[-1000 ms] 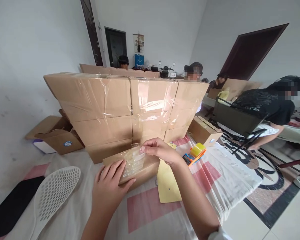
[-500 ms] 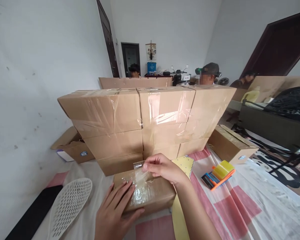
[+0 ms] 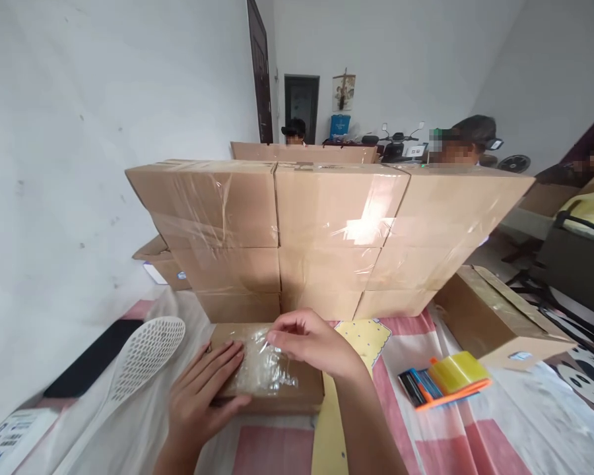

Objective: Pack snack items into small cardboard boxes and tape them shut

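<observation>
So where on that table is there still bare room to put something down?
Bare cloth lies right of the right hand, below the tape dispenser, and a pink patch shows between the forearms. It is crowded by the small box under the left hand, the stacked cartons and the white paddle.

Bright, soft daylight all over my view.

I see white shine on the clear tape of the stacked boxes (image 3: 321,231), brightest near the middle, and more on the crinkly plastic (image 3: 264,369) under my right hand (image 3: 311,343). Shadows are pale and small. The walls and the door bend near the edges. Far faces are blurred out. My hands look a bit soft.
</observation>
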Motion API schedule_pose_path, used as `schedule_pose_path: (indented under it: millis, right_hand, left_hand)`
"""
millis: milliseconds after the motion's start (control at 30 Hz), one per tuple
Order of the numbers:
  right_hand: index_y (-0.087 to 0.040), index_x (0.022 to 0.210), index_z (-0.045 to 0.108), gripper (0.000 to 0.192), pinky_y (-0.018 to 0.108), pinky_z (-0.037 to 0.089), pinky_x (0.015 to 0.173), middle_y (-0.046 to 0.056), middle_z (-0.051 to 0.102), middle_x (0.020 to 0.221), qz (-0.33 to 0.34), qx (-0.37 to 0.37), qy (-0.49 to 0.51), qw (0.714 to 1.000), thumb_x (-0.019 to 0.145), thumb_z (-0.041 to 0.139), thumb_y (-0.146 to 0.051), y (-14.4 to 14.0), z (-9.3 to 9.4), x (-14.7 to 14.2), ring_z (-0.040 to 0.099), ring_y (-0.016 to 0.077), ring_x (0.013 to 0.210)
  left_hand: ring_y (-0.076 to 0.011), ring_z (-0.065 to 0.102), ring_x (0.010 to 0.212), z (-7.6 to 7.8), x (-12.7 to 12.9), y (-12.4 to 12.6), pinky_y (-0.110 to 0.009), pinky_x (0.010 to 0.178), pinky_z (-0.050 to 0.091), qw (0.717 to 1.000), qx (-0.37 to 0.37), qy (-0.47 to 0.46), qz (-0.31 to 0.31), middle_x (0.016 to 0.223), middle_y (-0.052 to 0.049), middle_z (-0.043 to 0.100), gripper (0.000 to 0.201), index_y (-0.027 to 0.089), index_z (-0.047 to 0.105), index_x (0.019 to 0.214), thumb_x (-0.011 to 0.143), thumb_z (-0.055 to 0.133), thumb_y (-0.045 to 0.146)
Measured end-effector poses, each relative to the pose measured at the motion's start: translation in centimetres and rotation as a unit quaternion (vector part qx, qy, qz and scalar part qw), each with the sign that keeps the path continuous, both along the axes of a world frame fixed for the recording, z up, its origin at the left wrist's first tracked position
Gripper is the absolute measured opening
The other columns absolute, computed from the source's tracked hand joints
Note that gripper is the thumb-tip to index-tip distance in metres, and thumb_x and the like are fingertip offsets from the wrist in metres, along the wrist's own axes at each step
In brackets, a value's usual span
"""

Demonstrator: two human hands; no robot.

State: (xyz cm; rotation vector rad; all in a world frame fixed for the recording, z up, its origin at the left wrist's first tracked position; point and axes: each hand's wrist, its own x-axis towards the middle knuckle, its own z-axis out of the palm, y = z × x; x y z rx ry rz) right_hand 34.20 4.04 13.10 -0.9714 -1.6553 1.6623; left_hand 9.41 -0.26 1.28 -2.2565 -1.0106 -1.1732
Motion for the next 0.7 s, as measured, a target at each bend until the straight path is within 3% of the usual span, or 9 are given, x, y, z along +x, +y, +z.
schedule_pose_path:
  millis: [333,567,700]
  right_hand:
    - [-0.017,0.085,0.073,0.026,0.024,0.031,0.057,-0.004,0.052,0.067,-0.024,0.053,0.073,0.996,0.084,0.074,-0.042,-0.9,0.9,-0.3,0.04,0.0084,0.06]
    - [-0.015,0.085,0.075,0.026,0.024,0.019,0.05,-0.004,0.044,0.062,0.03,0.001,0.105,0.994,0.082,0.077,-0.041,-2.5,1.4,-2.3,0.033,0.0069,0.056]
    - [-0.015,0.085,0.074,0.026,0.024,0.014,0.047,-0.006,0.039,0.063,0.025,-0.047,0.051,0.997,0.08,0.076,-0.04,-2.6,0.4,-4.7,0.027,0.0055,0.053]
  left_hand:
    - [-0.0308,0.073,0.109,0.4,1.0,-0.7,-0.047,0.108,0.051,0.998,0.017,-0.06,0.025,0.111,-0.014,0.078,0.057,0.018,0.062,0.129,0.086,0.071,0.055]
    - [-0.0256,0.075,0.09,-0.6,0.9,-1.1,-0.044,0.096,0.058,0.986,0.007,-0.163,0.041,0.097,-0.008,0.076,0.055,0.02,0.059,0.121,0.083,0.073,0.057]
    - [-0.0246,0.073,0.092,-1.7,0.7,-1.1,-0.04,0.082,0.06,0.958,-0.021,-0.285,0.012,0.106,-0.011,0.07,0.076,0.018,0.047,0.131,0.078,0.074,0.066]
